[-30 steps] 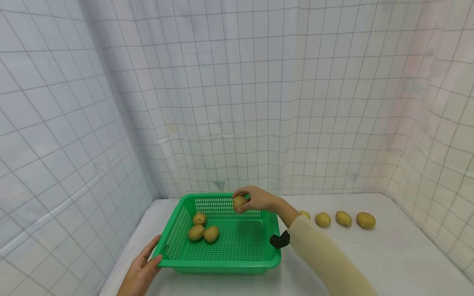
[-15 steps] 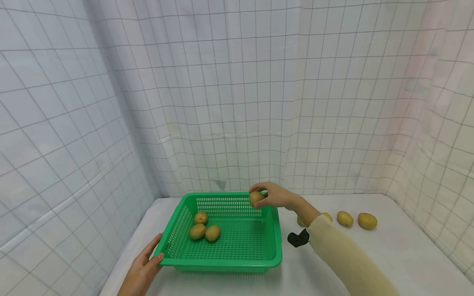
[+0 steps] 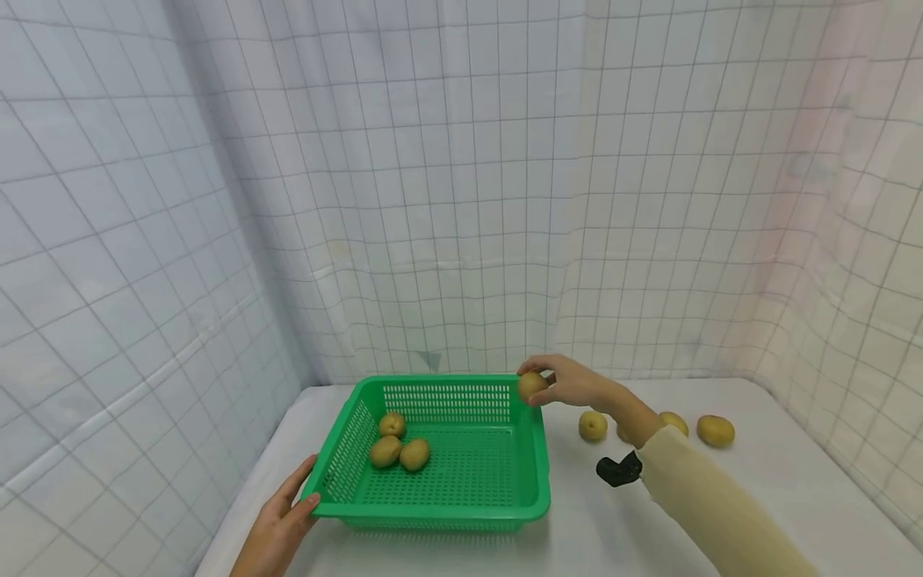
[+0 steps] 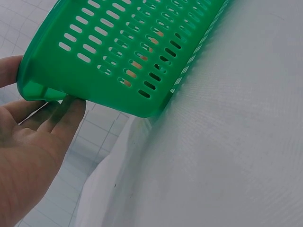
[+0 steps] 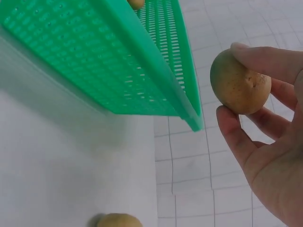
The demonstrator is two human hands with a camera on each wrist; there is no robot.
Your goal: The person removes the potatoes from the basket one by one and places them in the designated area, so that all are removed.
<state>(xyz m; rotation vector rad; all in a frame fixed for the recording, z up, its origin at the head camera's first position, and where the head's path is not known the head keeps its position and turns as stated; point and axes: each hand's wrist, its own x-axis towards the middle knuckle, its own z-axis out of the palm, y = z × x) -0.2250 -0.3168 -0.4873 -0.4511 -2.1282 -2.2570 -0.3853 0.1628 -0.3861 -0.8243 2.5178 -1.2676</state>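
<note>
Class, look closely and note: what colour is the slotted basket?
The slotted basket is bright green; the head view shows it best.

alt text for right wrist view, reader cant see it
A right hand pinches a potato beside a green basket, not touching it. At the frame's edges, a second potato shows inside the basket and a third potato on the white table.

Head view is pretty evenly lit, grid on the curtains (image 3: 79, 240) kinda stretched toward the edges. Left wrist shot is rendered dimmer; a soft shadow is cast on the bench (image 5: 57, 165) by the basket (image 5: 71, 45).
</note>
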